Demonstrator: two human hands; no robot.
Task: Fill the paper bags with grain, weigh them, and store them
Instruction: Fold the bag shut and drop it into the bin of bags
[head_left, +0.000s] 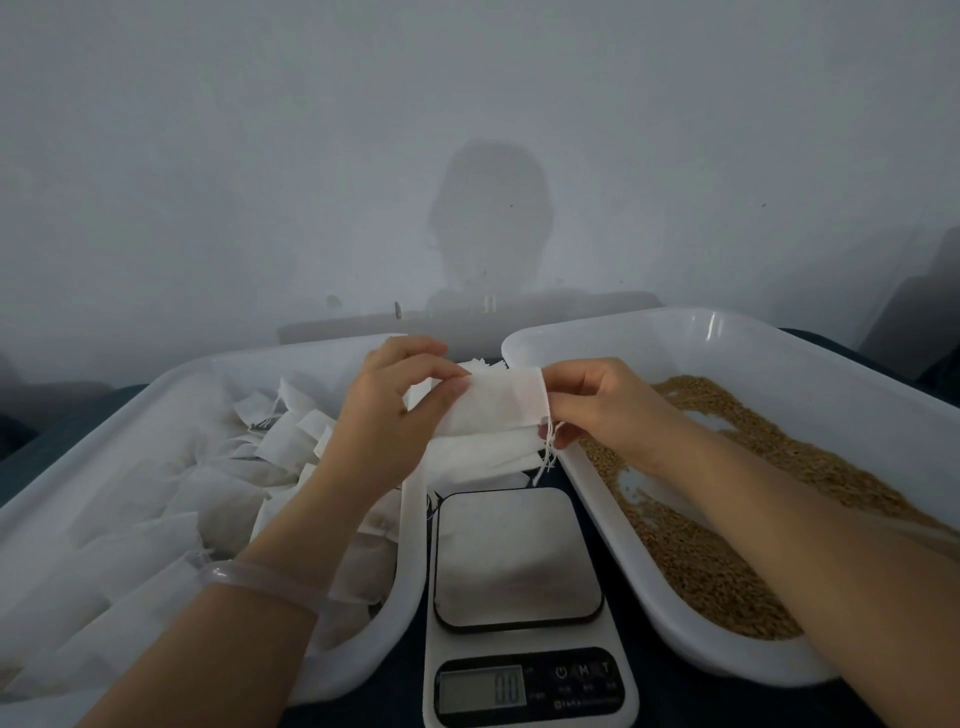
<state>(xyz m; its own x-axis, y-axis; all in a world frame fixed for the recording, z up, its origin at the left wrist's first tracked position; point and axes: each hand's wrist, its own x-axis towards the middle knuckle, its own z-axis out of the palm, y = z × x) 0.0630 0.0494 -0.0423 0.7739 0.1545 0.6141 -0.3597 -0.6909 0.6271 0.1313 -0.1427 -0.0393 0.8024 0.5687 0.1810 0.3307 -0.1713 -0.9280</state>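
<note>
White paper bag (498, 405) is pinched at both ends by the left hand (389, 415) and right hand (613, 410), above the scale (519, 561), between bag tray (260, 358) and grain tray (675, 322).

- A plain, pale grey wall (208, 156) fills the far side in dim light.
- A soft shadow (491, 218) of head and shoulders falls on its middle.
- Small dark specks (511, 205) dot the wall.
- The table (57, 431) is dark blue.
- A dark, blurred shape (914, 312) stands far right.
</note>
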